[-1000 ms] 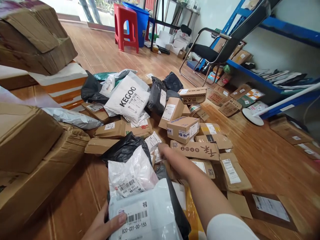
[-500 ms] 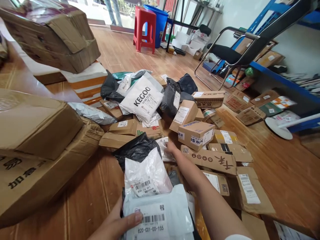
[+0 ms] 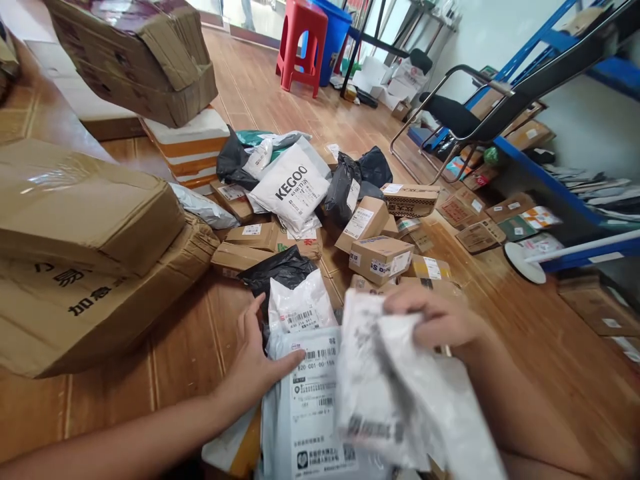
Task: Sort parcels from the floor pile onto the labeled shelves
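Note:
My left hand (image 3: 257, 363) grips the left edge of a stack of poly mailers; its thumb lies on the top white mailer with a barcode label (image 3: 313, 393). Under that, a clear-white mailer (image 3: 300, 307) and a black bag (image 3: 280, 270) stick out. My right hand (image 3: 437, 320) is closed on a small white plastic parcel (image 3: 395, 387), blurred by motion, held up over the stack. Beyond the hands a heap of cardboard boxes (image 3: 380, 259) and bags covers the wooden floor, with a white KEGOO bag (image 3: 293, 190) at its back.
Large taped cartons (image 3: 85, 220) are piled at the left, more (image 3: 145, 53) behind them. A black chair (image 3: 465, 113), blue shelving (image 3: 565, 193) with parcels, a white fan base (image 3: 523, 260), a red stool (image 3: 303, 43) and a blue bin (image 3: 337, 30) stand further off.
My right hand pulled back from the pile with a small white parcel and now holds it over the stack. My left hand slid up the stack's edge. The camera moved closer.

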The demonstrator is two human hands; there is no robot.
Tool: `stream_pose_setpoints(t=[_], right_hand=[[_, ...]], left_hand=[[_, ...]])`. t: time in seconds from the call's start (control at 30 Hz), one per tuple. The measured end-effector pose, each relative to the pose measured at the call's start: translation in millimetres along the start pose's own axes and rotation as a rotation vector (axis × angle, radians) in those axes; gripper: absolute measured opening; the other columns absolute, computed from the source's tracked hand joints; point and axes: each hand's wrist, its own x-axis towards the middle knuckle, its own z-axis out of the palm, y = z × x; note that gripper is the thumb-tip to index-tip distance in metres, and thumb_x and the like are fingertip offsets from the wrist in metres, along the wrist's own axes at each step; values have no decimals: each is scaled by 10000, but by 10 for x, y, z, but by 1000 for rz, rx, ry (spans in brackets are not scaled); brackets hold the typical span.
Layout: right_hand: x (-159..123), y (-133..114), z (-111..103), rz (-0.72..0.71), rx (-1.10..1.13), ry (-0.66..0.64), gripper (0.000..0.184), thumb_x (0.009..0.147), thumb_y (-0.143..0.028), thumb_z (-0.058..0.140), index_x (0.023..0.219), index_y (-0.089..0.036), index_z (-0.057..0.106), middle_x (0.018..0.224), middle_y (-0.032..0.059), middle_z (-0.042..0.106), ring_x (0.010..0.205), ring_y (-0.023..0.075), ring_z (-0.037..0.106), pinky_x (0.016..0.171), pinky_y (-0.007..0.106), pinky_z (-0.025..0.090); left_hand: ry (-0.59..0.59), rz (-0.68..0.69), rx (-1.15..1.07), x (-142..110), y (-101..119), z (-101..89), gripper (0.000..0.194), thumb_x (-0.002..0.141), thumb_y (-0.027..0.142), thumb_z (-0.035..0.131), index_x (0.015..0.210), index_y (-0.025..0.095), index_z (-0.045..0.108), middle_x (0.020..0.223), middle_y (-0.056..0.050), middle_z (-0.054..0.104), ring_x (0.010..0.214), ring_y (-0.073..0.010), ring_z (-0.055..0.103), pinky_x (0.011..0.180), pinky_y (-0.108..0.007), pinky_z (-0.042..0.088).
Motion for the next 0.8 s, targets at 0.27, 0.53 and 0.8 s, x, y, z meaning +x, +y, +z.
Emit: stream_pose_setpoints(t=[0.27,0.53,0.8], right_hand=[[286,-556,670,-44,-382,-143,171,671,-66,593,656,-179,465,1046,22,532,869,135,552,786,264,459],[-384,-603,851,-244,-201,731,80,876,-203,589,853,-230,516,890,27,566,816,183,545,786,366,515],[-345,-341,1415,-434,-793,456,199,854,-39,550,757,-204,498,1054,59,623,1055,203,528,1023,528,461]], left_hand=[[-359,865,272,-55,72,-222,274,865,131,594,1043,300,716,1224,-88,649,1315,-282,466,1182,-540,293],[-618,770,211,-98,316,-368,302,984,271,476,1062,275,767,1143,-101,739,1209,-268,605,1153,-474,363],[-759,805,210,-86,484,-443,410,957,396,362,1064,192,702,1151,-175,660,1085,-335,553,1026,-493,395]])
